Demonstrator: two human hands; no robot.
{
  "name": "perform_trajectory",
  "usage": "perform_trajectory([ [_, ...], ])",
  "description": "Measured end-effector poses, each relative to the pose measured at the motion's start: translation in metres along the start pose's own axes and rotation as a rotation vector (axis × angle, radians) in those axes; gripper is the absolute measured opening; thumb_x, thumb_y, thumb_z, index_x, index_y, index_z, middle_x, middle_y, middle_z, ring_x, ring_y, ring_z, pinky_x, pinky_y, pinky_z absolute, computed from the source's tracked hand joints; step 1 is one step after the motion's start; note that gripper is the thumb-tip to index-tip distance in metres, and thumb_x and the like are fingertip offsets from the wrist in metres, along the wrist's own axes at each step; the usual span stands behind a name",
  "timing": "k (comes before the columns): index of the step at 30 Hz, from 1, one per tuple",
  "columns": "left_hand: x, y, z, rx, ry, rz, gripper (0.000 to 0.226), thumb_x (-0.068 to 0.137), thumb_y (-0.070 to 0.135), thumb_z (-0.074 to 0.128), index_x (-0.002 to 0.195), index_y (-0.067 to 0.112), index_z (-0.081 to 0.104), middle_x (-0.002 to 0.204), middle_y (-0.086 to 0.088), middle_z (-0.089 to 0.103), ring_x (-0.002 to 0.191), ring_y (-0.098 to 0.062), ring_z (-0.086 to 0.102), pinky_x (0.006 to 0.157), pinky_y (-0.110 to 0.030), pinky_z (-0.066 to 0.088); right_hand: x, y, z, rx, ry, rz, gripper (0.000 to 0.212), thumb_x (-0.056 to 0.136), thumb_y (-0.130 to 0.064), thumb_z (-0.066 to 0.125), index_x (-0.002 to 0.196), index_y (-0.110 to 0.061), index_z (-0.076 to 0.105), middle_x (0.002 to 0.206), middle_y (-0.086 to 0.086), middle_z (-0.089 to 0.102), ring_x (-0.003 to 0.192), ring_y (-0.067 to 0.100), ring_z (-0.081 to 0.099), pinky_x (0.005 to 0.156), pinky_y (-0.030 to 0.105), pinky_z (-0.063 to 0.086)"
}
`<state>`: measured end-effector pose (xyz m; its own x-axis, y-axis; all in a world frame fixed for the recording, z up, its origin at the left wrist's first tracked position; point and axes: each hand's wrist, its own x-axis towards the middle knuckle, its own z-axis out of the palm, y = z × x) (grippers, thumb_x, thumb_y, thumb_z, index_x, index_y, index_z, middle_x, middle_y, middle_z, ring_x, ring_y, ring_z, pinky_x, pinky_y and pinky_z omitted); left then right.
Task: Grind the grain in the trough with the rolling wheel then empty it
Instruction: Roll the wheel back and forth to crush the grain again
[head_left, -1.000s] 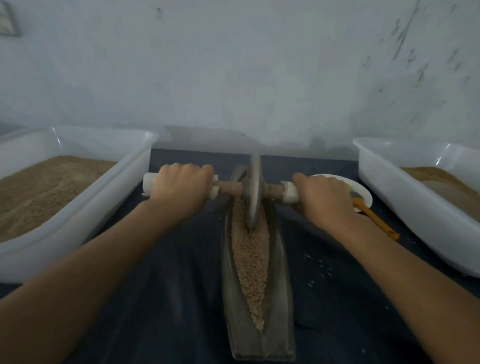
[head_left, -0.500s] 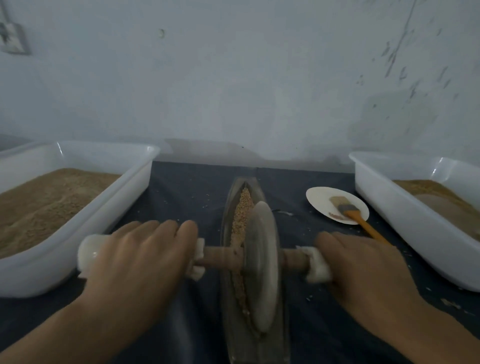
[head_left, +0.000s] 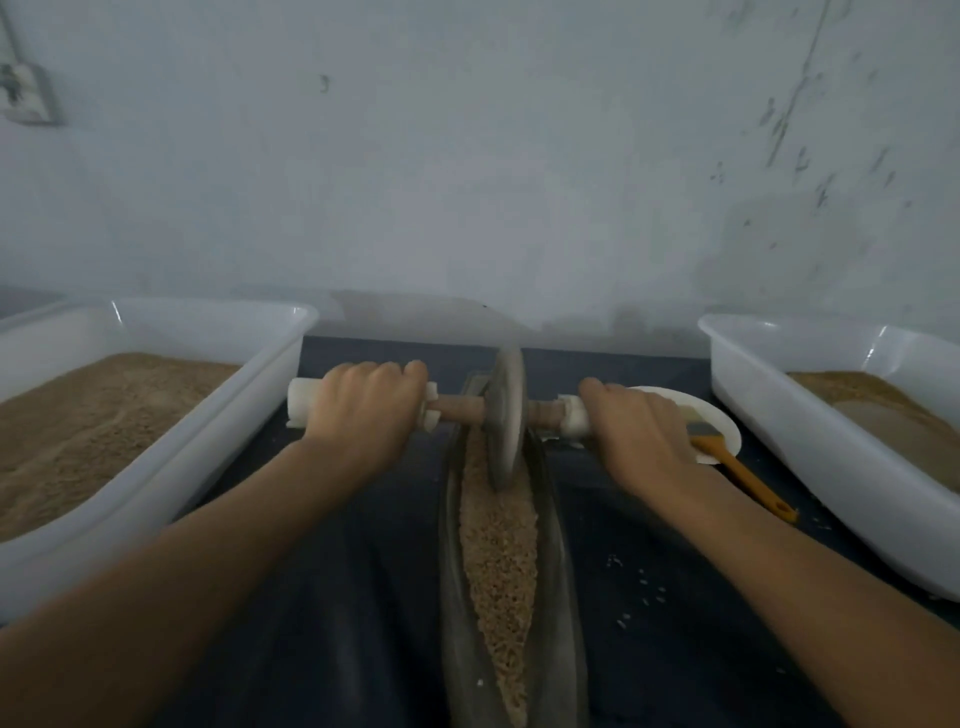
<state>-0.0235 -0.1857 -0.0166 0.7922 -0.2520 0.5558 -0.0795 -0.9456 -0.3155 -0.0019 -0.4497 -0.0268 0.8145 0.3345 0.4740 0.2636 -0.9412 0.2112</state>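
A pale blue-grey wall (head_left: 467, 156) is seen across the back, scuffed with dark marks toward 1 o'clock. A switch box (head_left: 26, 93) is mounted at 10 o'clock. The table is covered by a dark cloth (head_left: 337, 623). Lighting's pretty dim.

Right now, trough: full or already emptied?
Still full. The trough holds a bed of grain running its visible length, with the rolling wheel standing in it at the far end.
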Motion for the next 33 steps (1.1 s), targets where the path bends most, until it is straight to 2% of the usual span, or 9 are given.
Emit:
perform_trajectory([
  [7, 0.022, -0.009, 0.019, -0.003, 0.033, -0.005, 0.038, 0.074, 0.026, 0.073, 0.081, 0.022, 0.036, 0.079, -0.004, 0.065, 0.071, -0.028, 0.063, 0.056, -0.032, 0.030, 0.026, 0.003, 0.008, -0.061, 0.025, 0.037, 0.029, 0.081, -0.030, 0.068, 0.094, -0.018, 0.044, 0.089, 0.005, 0.063, 0.076, 0.029, 0.061, 0.054, 0.033, 0.028],
  [11, 0.015, -0.008, 0.031, -0.041, 0.021, -0.049, 0.036, 0.076, 0.025, 0.070, 0.080, 0.021, 0.034, 0.075, -0.001, 0.062, 0.066, -0.026, 0.061, 0.055, -0.032, 0.031, 0.028, 0.002, 0.008, -0.136, 0.060, 0.006, 0.028, 0.077, -0.027, 0.070, 0.089, -0.016, 0.047, 0.079, 0.005, 0.063, 0.066, 0.030, 0.058, 0.047, 0.029, 0.017],
  [15, 0.001, -0.008, 0.030, -0.090, -0.016, -0.065, 0.032, 0.078, 0.026, 0.066, 0.081, 0.023, 0.035, 0.077, -0.002, 0.063, 0.069, -0.029, 0.063, 0.055, -0.032, 0.033, 0.023, 0.000, 0.002, -0.161, 0.048, -0.018, 0.035, 0.076, -0.026, 0.069, 0.081, -0.020, 0.036, 0.071, 0.003, 0.059, 0.054, 0.025, 0.036, 0.046, 0.027, 0.009],
  [16, -0.004, -0.006, 0.027, -0.102, -0.022, -0.063, 0.030, 0.078, 0.027, 0.065, 0.081, 0.023, 0.035, 0.079, -0.002, 0.063, 0.071, -0.030, 0.063, 0.056, -0.032, 0.033, 0.020, 0.000, -0.001, -0.160, 0.038, -0.027, 0.036, 0.076, -0.027, 0.069, 0.081, -0.021, 0.034, 0.071, 0.002, 0.059, 0.054, 0.024, 0.035, 0.047, 0.027, 0.010],
  [18, -0.012, -0.002, 0.017, -0.104, -0.046, -0.058, 0.029, 0.080, 0.030, 0.063, 0.081, 0.025, 0.034, 0.082, -0.001, 0.064, 0.074, -0.029, 0.064, 0.057, -0.031, 0.034, 0.010, 0.000, -0.007, -0.157, 0.009, -0.046, 0.036, 0.077, -0.029, 0.069, 0.082, -0.022, 0.033, 0.074, 0.002, 0.061, 0.058, 0.026, 0.044, 0.049, 0.029, 0.018],
  [21, -0.027, 0.003, -0.003, -0.083, -0.123, -0.042, 0.028, 0.083, 0.035, 0.059, 0.084, 0.026, 0.033, 0.088, 0.002, 0.064, 0.080, -0.025, 0.063, 0.059, -0.031, 0.033, -0.014, -0.003, -0.016, -0.073, -0.060, -0.073, 0.027, 0.082, -0.033, 0.063, 0.086, -0.025, 0.038, 0.081, 0.000, 0.062, 0.065, 0.022, 0.052, 0.053, 0.032, 0.030],
  [26, -0.060, 0.009, -0.050, -0.032, -0.183, 0.052, 0.032, 0.083, 0.034, 0.060, 0.086, 0.030, 0.029, 0.089, 0.008, 0.059, 0.082, -0.016, 0.061, 0.061, -0.030, 0.031, -0.066, -0.003, -0.042, 0.025, -0.207, -0.096, 0.031, 0.081, -0.039, 0.060, 0.084, -0.033, 0.030, 0.084, -0.005, 0.062, 0.075, 0.017, 0.058, 0.058, 0.031, 0.035],
  [29, -0.077, 0.009, -0.073, -0.048, -0.204, 0.130, 0.031, 0.083, 0.031, 0.060, 0.088, 0.031, 0.029, 0.086, 0.010, 0.055, 0.081, -0.014, 0.059, 0.062, -0.030, 0.031, -0.093, -0.003, -0.060, 0.081, -0.289, -0.102, 0.033, 0.077, -0.050, 0.060, 0.085, -0.036, 0.030, 0.085, -0.008, 0.059, 0.075, 0.012, 0.056, 0.060, 0.032, 0.039],
  [33, -0.093, 0.005, -0.083, -0.064, -0.275, 0.129, 0.037, 0.083, 0.041, 0.059, 0.085, 0.036, 0.022, 0.077, 0.012, 0.040, 0.074, -0.009, 0.049, 0.056, -0.028, 0.023, -0.104, -0.002, -0.075, 0.113, -0.326, -0.138, 0.035, 0.076, -0.050, 0.059, 0.082, -0.040, 0.027, 0.079, -0.012, 0.051, 0.071, 0.007, 0.050, 0.061, 0.030, 0.041],
])
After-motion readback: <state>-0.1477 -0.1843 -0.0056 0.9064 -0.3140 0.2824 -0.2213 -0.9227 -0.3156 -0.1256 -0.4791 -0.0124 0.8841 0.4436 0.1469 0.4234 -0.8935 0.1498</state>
